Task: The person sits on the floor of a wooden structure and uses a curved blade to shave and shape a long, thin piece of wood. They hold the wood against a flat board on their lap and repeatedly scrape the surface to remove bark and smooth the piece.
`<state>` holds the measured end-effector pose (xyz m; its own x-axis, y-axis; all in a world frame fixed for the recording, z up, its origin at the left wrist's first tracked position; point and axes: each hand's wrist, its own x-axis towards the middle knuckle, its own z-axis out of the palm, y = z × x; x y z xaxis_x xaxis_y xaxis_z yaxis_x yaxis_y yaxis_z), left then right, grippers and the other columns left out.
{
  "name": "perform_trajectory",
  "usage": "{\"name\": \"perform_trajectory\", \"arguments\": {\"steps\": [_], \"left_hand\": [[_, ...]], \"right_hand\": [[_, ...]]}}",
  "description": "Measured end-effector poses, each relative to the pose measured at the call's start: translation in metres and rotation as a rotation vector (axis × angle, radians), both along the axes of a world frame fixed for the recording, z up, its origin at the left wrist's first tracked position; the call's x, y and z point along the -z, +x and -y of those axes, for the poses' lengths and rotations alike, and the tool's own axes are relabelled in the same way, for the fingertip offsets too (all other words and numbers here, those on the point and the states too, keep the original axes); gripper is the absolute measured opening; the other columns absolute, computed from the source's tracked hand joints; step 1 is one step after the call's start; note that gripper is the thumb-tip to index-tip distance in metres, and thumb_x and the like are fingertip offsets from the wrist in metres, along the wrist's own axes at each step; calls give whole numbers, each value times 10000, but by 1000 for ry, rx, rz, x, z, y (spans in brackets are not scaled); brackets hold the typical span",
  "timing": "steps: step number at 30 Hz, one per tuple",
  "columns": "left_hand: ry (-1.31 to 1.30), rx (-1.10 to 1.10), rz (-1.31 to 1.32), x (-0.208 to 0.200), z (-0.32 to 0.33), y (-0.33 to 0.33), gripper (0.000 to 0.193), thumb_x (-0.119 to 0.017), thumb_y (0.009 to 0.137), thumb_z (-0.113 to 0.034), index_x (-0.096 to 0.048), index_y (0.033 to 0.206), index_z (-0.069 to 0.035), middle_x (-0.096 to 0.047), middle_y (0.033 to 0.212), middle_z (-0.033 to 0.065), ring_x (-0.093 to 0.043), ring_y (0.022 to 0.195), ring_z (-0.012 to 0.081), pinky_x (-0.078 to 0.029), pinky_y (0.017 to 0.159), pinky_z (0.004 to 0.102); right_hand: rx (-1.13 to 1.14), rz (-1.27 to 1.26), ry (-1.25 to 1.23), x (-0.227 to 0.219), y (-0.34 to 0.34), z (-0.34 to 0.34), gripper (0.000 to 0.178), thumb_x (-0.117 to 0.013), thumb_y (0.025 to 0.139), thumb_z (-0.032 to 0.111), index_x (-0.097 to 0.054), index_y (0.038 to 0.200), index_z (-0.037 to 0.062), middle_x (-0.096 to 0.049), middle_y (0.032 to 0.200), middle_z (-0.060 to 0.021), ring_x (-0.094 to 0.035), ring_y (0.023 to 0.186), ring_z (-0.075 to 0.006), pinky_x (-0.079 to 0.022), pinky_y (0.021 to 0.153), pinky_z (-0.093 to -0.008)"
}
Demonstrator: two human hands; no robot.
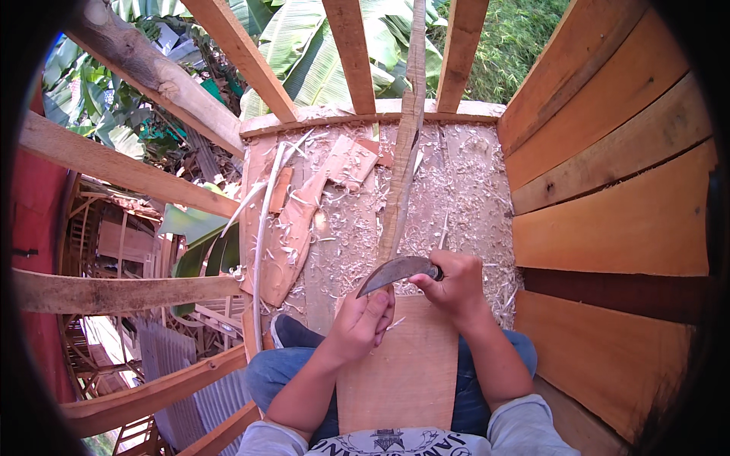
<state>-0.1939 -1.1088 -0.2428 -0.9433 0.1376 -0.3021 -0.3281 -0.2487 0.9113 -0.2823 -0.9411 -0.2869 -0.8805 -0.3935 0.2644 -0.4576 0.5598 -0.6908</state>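
Note:
My right hand [454,283] is closed round the dark handle of a curved knife [401,269], thumb along its near side. The dark blade reaches left, its tip just above my left hand [363,322]. That hand is closed, thumb pressed to fingers; what it grips is mostly hidden, though a bit of wood shows just below the blade. A pale sliver sticks out beside its fingers. Under both hands a flat wooden board [397,372] lies across my lap. A long, narrow, rough wooden strip [401,167] runs from beyond the far rail to the blade; where it ends is hidden.
Curly shavings cover the plank floor [350,251]. Wood offcuts [298,228] and a thin pale strip [264,220] lie to the left. Plank walling [608,220] closes the right; open wooden rails [129,292] stand left and a low beam [365,112] ahead.

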Motion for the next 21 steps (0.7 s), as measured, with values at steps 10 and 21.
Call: {"name": "perform_trajectory", "arguments": {"steps": [10, 21], "left_hand": [[-47, 35, 10, -12, -20, 2, 296, -339, 1003, -328, -425, 935, -53, -385, 564, -1, -351, 414, 57, -316, 375, 200], [88, -59, 51, -12, 1, 2, 285, -338, 1006, -313, -408, 902, -58, -368, 552, -7, -366, 401, 60, -318, 355, 202]], "right_hand": [[134, -210, 12, 12, -21, -17, 722, -541, 705, 751, -417, 514, 67, -404, 452, -79, -463, 390, -269, -340, 384, -355], [505, 245, -499, 14, -66, -74, 685, -438, 908, 593, -310, 586, 1, -215, 486, -35, -272, 478, -90, -212, 443, -371]]}}
